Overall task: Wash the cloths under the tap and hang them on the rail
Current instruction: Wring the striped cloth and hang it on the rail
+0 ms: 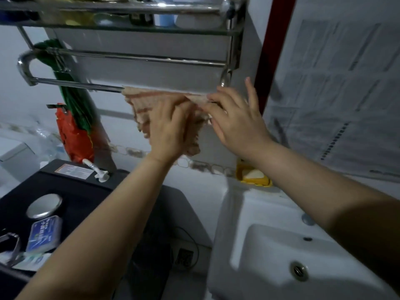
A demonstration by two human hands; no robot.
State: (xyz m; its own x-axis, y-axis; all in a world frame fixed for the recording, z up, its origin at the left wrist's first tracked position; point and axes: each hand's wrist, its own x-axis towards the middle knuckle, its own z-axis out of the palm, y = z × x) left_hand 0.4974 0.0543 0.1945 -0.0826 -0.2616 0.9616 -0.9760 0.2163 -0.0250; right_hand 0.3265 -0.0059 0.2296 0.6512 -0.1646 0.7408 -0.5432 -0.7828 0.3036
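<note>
A pinkish-beige cloth (pixel 140 109) hangs draped over the right half of the lowest chrome rail (pixel 73 84) of a wall rack. My left hand (pixel 171 128) lies against the hanging front of the cloth, fingers curled into the fabric. My right hand (pixel 236 118) pinches the cloth's top right edge at the rail, with the outer fingers spread. The white sink (pixel 270 252) sits below at the right with its drain visible. No tap shows in this view.
A second rail (pixel 140 58) and a glass shelf of bottles (pixel 121 20) sit above. A green and orange bag (pixel 73 118) hangs at the left. Below left stands a black appliance (pixel 86 191) with small items on it. A yellow soap dish (pixel 254 177) rests behind the sink.
</note>
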